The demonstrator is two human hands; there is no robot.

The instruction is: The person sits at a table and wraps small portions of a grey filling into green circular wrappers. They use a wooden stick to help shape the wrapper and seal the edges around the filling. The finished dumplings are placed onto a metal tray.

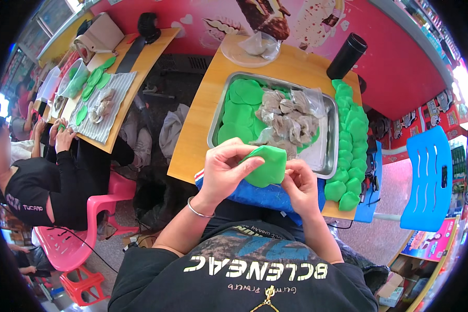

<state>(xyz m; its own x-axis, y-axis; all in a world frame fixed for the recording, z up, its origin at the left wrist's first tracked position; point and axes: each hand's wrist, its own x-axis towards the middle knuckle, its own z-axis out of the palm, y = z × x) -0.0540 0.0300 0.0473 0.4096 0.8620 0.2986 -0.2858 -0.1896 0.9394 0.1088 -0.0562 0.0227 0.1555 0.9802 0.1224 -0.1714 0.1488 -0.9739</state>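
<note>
My left hand (228, 169) pinches a thin green petal-shaped piece (268, 165) between thumb and fingers. At the piece's right edge, my right hand (302, 187) has its thumb and fingertips pinched together on the rim. A fine thin strand seems to show at the lower edge, too small to name. Just beyond my hands is a metal tray (273, 75). Flat green discs (240, 113) overlap in its left part, and grey-brown bundles in clear plastic (290, 113) lie over its middle. Cupped green pieces (345, 152) stand in rows right of the tray.
A black cylindrical bottle (347, 55) and a clear round lid-like dish (234, 50) stand at the table's back. A blue cloth (265, 201) hangs at the front edge. To the right is a blue chair (425, 179); at left, another person (35, 191) works at a second table (119, 117).
</note>
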